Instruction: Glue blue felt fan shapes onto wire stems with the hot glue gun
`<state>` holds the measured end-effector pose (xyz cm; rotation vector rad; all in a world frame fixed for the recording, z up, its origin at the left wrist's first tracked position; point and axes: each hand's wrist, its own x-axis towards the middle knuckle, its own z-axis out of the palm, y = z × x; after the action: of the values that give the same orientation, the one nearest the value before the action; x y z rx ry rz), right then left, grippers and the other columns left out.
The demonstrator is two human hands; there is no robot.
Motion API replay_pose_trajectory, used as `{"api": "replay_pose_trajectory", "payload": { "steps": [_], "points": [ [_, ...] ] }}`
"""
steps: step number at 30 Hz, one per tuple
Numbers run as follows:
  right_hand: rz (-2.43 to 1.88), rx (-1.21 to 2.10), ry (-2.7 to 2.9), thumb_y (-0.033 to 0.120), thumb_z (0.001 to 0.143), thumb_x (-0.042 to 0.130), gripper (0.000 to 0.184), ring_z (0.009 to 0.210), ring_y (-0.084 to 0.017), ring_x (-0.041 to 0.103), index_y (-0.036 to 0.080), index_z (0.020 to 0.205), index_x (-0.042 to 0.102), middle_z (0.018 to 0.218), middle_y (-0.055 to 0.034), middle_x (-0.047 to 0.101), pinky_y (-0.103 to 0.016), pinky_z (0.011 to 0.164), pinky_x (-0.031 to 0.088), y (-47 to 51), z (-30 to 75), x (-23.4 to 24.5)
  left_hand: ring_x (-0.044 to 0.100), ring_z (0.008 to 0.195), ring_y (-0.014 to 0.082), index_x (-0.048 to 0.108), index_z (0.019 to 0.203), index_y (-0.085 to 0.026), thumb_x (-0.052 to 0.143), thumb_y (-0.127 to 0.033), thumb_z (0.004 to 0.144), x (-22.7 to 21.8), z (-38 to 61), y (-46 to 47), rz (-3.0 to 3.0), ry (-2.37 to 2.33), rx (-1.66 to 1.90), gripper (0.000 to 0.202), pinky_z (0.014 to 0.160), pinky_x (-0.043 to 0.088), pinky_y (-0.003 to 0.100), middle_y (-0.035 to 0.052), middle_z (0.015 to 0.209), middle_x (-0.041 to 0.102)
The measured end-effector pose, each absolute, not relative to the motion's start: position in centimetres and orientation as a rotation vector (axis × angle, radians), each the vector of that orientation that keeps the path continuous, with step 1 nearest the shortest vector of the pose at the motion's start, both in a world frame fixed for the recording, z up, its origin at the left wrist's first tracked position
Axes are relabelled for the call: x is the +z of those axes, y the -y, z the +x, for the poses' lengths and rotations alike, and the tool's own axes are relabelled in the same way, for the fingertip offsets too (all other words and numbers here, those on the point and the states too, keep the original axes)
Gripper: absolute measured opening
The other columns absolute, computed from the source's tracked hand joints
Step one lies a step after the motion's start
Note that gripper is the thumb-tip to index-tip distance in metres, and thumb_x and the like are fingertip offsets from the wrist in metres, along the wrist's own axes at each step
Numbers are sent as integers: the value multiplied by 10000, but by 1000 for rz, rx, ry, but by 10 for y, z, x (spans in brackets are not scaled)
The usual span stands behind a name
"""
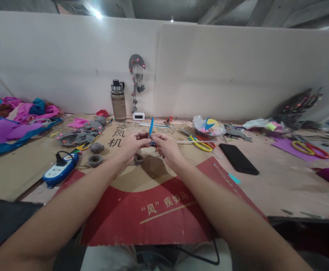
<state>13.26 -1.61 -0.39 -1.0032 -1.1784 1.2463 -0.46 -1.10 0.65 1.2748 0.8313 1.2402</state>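
Observation:
Over the middle of the cardboard, a slim blue strip [151,127] with a pointed tip stands nearly upright between my hands. My left hand [132,146] is closed, its thumb and fingertips pinching the strip's lower end. From the other side my right hand [166,147] also pinches that end, its fingers partly curled out of sight. Something small and dark blue shows at the fingertips, too small to name. Below my left hand lies a coil of grey cord [138,159], partly hidden. The red and brown cardboard sheet [153,229] lies under both hands.
Left are a power strip [59,170], balls of grey yarn [96,147] and bright cloth [14,128]. A water bottle [118,101] stands at the back. Yellow-handled scissors [202,145], a black phone [239,159] and a bowl in plastic [208,127] sit to the right.

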Motion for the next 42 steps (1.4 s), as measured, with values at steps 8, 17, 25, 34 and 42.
{"api": "replay_pose_trajectory", "payload": {
  "steps": [8,17,25,34,42],
  "points": [
    [-1005,1153,1232,401,671,607,218,471,-66,370,185,694,586,537,44,504,-214,468,264,17,127,-6,578,616,94,613,797,-113,696,-219,653,4,3,13,1250,-901,1276,198,662,495,260,33,745,637],
    [-1043,793,1406,324,727,548,147,550,-88,426,206,792,489,619,58,476,-227,546,339,14,128,-12,610,624,125,535,767,-123,592,-99,717,7,2,14,1128,-936,1368,80,673,557,347,32,695,612],
    [-1031,793,1425,329,745,533,135,574,-103,449,204,762,486,640,38,485,-240,566,375,12,131,-13,600,605,97,505,746,-128,558,-53,730,10,2,16,1079,-912,1359,93,705,568,353,23,699,603],
    [-1032,766,1441,325,735,527,131,577,-109,457,198,727,500,638,35,500,-246,575,390,10,133,-13,603,571,90,500,757,-132,591,-131,748,13,0,17,1092,-933,1344,91,627,577,310,14,700,602],
    [-1081,749,1468,328,749,523,137,585,-109,466,192,739,514,657,28,526,-245,588,383,10,132,-15,627,633,96,510,744,-125,609,-124,738,10,-1,15,1121,-915,1372,99,668,569,276,16,720,617]
  ]
}}
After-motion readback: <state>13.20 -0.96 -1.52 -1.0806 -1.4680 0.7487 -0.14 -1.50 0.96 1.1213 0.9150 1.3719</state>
